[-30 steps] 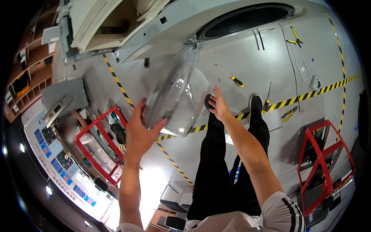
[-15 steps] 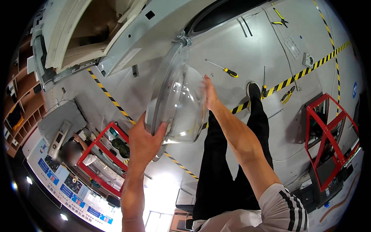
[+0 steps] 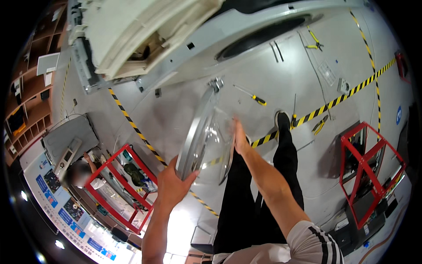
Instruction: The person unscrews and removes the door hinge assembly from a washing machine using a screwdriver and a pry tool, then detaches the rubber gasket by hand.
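Note:
A round washing machine door (image 3: 193,132), with a grey ring, a clear glass bowl and a metal hinge (image 3: 216,84) at its upper end, is held on edge in front of me. My left hand (image 3: 173,182) is closed around the lower part of its ring, thumb toward the glass. Against the right side of the bowl lies my right hand (image 3: 240,137), its fingers stretched out flat. Above the door stands the machine's grey cabinet (image 3: 176,66), tipped, with a cream plastic part (image 3: 145,31) and a dark round opening (image 3: 259,37).
On the floor lie a yellow-black screwdriver (image 3: 259,100), a second screwdriver (image 3: 294,119), pliers (image 3: 320,126) and yellow cutters (image 3: 314,42). Striped tape (image 3: 327,106) crosses it. Red frames stand right (image 3: 365,165) and left (image 3: 112,171); a person (image 3: 88,171) is beyond the left one.
The door has come down and away from the cabinet in my hands, its hinge now apart from the cabinet's edge. My view has shifted, and my right hand has moved lower along with the glass.

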A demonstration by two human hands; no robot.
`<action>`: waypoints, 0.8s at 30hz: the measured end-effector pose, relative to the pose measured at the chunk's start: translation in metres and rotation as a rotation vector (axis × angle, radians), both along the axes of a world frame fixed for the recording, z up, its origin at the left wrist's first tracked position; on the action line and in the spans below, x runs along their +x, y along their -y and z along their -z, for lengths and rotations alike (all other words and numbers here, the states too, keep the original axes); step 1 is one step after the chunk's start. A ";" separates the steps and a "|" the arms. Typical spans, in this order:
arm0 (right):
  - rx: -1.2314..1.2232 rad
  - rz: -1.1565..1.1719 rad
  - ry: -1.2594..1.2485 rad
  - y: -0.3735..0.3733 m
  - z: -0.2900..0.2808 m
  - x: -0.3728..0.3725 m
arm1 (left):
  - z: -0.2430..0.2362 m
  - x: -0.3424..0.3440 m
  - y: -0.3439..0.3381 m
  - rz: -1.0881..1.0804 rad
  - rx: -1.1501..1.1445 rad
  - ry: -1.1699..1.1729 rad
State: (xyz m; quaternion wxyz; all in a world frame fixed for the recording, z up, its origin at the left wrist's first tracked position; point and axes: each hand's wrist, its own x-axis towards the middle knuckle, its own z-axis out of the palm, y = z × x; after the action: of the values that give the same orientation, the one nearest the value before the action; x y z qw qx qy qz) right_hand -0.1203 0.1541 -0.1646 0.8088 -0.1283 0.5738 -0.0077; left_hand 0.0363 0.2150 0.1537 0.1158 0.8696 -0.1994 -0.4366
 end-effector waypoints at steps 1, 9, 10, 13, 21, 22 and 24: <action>-0.002 0.013 0.030 -0.004 -0.011 -0.003 | 0.002 -0.004 -0.013 -0.011 0.007 0.006; 0.156 -0.217 0.047 -0.026 -0.092 -0.035 | -0.040 -0.027 -0.073 -0.043 0.023 0.007; 0.140 -0.238 0.043 -0.035 -0.090 -0.041 | -0.049 -0.031 -0.082 -0.058 -0.010 0.017; 0.206 -0.187 -0.016 -0.041 -0.106 -0.050 | -0.091 -0.032 -0.095 -0.076 -0.050 0.046; 0.287 -0.317 0.329 -0.062 -0.125 -0.035 | -0.264 -0.042 -0.091 0.003 -0.171 0.357; 0.279 -0.257 0.360 -0.069 -0.124 -0.025 | -0.286 -0.042 -0.098 -0.027 -0.080 0.369; 0.285 -0.259 0.382 -0.065 -0.178 0.009 | -0.332 -0.058 -0.112 -0.132 0.044 0.607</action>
State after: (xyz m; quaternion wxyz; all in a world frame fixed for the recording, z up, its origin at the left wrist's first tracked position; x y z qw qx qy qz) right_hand -0.1110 0.2188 0.0133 0.9065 -0.0819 0.3850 0.1526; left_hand -0.0217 0.3265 0.4859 0.0602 0.9736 -0.1585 -0.1525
